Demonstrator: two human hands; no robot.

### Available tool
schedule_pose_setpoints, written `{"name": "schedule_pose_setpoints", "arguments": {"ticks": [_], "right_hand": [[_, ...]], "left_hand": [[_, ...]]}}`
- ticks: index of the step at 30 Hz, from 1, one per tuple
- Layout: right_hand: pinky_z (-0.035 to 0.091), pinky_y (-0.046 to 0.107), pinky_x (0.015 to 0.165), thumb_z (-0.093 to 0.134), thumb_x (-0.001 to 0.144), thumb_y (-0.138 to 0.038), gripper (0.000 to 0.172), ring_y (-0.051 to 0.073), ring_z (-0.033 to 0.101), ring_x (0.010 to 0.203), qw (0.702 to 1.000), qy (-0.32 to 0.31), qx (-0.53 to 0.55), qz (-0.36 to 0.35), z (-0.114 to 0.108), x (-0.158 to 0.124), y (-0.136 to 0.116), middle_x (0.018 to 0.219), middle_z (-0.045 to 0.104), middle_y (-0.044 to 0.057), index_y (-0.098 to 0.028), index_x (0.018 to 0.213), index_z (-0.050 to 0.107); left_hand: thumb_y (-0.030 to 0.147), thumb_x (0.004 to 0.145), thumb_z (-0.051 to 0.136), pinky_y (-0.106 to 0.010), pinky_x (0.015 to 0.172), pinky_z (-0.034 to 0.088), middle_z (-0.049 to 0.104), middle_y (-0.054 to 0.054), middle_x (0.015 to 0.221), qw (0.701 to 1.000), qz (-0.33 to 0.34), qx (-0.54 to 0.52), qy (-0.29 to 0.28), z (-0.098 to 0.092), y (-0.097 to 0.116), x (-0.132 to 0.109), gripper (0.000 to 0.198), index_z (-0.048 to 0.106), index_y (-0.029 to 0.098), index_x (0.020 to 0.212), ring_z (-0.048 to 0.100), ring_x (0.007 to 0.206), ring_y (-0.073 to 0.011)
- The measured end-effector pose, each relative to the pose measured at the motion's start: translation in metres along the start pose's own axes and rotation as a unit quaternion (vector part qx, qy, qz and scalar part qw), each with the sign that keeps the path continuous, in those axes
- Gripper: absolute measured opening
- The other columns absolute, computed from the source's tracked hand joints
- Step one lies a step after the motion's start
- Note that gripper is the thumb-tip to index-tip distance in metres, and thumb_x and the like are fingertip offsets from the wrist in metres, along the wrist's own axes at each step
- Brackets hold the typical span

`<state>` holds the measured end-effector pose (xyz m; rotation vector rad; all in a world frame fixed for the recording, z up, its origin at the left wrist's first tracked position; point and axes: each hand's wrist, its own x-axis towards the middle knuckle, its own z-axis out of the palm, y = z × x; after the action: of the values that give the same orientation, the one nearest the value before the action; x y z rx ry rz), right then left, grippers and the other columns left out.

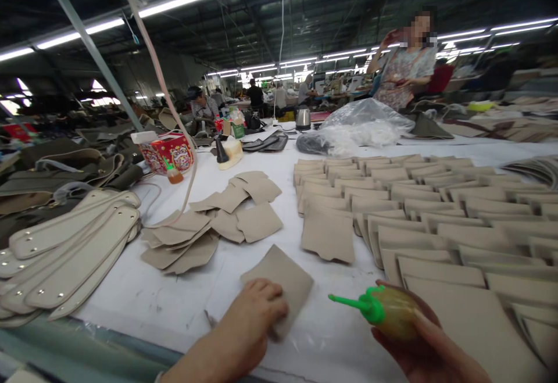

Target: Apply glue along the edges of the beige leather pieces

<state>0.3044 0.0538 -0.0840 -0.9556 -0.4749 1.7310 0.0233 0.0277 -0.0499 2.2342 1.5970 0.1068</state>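
My left hand (255,313) rests flat on a single beige leather piece (285,278) lying on the white table (143,296), holding it down at its near edge. My right hand (418,342) grips a yellowish squeeze bottle (392,312) with a green nozzle that points left toward that piece, a short way above the table. The nozzle tip is apart from the leather.
A loose heap of beige pieces (209,226) lies ahead on the left. Rows of overlapping beige pieces (436,214) cover the right. Long beige straps (65,261) lie far left. A red box (168,150), small bottles and a plastic bag (361,124) stand at the back. A person (403,69) stands beyond.
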Motion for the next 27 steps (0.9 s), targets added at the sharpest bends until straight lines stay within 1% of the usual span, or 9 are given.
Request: {"name": "schedule_pose_setpoints", "arguments": {"ticks": [2,4,7,10,13,17,20,23,27], "right_hand": [[0.056,0.036,0.079,0.083,0.069,-0.039,0.044,0.029,0.066,0.096,0.999,0.0,-0.027,-0.026,0.003,-0.001,0.001,0.109,0.07,0.009,-0.026,0.109,0.071],[0.056,0.032,0.079,0.084,0.069,-0.038,0.048,0.026,0.067,0.094,0.998,0.007,-0.043,-0.05,0.004,0.001,0.004,0.106,0.071,0.008,-0.027,0.113,0.068],[0.056,0.031,0.08,0.088,0.065,-0.038,0.055,0.026,0.067,0.095,0.997,0.002,-0.055,-0.061,0.002,0.005,0.006,0.107,0.071,0.008,-0.026,0.114,0.065],[0.056,0.034,0.082,0.087,0.066,-0.04,0.059,0.028,0.065,0.099,0.996,0.002,-0.072,-0.056,-0.002,0.01,0.004,0.11,0.069,0.009,-0.025,0.117,0.062],[0.055,0.033,0.082,0.084,0.069,-0.044,0.064,0.028,0.065,0.098,0.991,0.007,-0.114,-0.066,-0.004,0.01,-0.001,0.11,0.069,0.01,-0.023,0.123,0.056],[0.057,0.03,0.077,0.083,0.068,-0.049,0.074,0.028,0.067,0.092,0.973,0.007,-0.205,-0.109,0.005,0.006,-0.006,0.104,0.07,0.01,-0.022,0.128,0.049],[0.058,0.031,0.074,0.081,0.069,-0.051,0.073,0.028,0.069,0.085,0.966,0.019,-0.227,-0.123,0.022,0.001,-0.01,0.097,0.071,0.008,-0.021,0.127,0.048],[0.058,0.033,0.078,0.082,0.069,-0.049,0.074,0.028,0.07,0.084,0.973,0.021,-0.201,-0.112,0.035,-0.003,-0.013,0.095,0.072,0.008,-0.02,0.127,0.047],[0.054,0.035,0.087,0.086,0.065,-0.043,0.083,0.031,0.068,0.095,0.981,-0.008,-0.178,-0.071,0.027,0.002,-0.016,0.107,0.071,0.012,-0.02,0.132,0.043]], "left_hand": [[0.003,0.06,0.048,-0.033,0.104,0.033,0.067,0.004,0.109,1.0,-0.004,-0.016,-0.007,-0.014,-0.007,-0.001,0.037,0.069,0.026,0.079,0.055,0.106,-0.0167],[0.004,0.067,0.045,-0.033,0.1,0.038,0.069,0.001,0.1,0.998,-0.065,-0.009,-0.007,-0.02,-0.008,0.0,0.034,0.07,0.025,0.079,0.057,0.102,-0.0181],[0.021,0.082,0.048,-0.037,0.094,0.045,0.064,-0.008,0.113,0.989,-0.144,-0.008,0.026,-0.007,0.002,0.003,0.042,0.061,0.022,0.122,0.055,0.108,-0.0246],[0.025,0.076,0.057,-0.043,0.103,0.039,0.045,-0.012,0.14,0.989,-0.147,0.0,0.032,0.015,0.01,0.007,0.067,0.043,0.022,0.141,0.044,0.123,-0.0298],[0.009,0.069,0.051,-0.04,0.103,0.038,0.046,-0.006,0.14,0.994,-0.104,0.022,0.022,0.021,0.003,0.008,0.062,0.055,0.027,0.129,0.044,0.122,-0.0272],[0.001,0.072,0.043,-0.029,0.095,0.042,0.06,0.0,0.116,0.997,-0.074,-0.01,0.032,0.007,-0.013,0.007,0.046,0.066,0.027,0.101,0.053,0.108,-0.0186],[0.016,0.084,0.048,-0.029,0.093,0.044,0.059,-0.003,0.113,0.991,-0.119,-0.031,0.06,0.007,-0.01,0.011,0.03,0.061,0.024,0.11,0.054,0.106,-0.0197],[0.022,0.082,0.054,-0.032,0.09,0.045,0.056,-0.007,0.113,0.987,-0.153,0.007,0.057,0.015,0.0,0.019,0.029,0.058,0.022,0.111,0.053,0.106,-0.023],[0.017,0.079,0.052,-0.035,0.086,0.048,0.055,-0.009,0.109,0.987,-0.148,0.041,0.035,0.016,0.006,0.025,0.026,0.058,0.018,0.104,0.055,0.1,-0.0243]]}}
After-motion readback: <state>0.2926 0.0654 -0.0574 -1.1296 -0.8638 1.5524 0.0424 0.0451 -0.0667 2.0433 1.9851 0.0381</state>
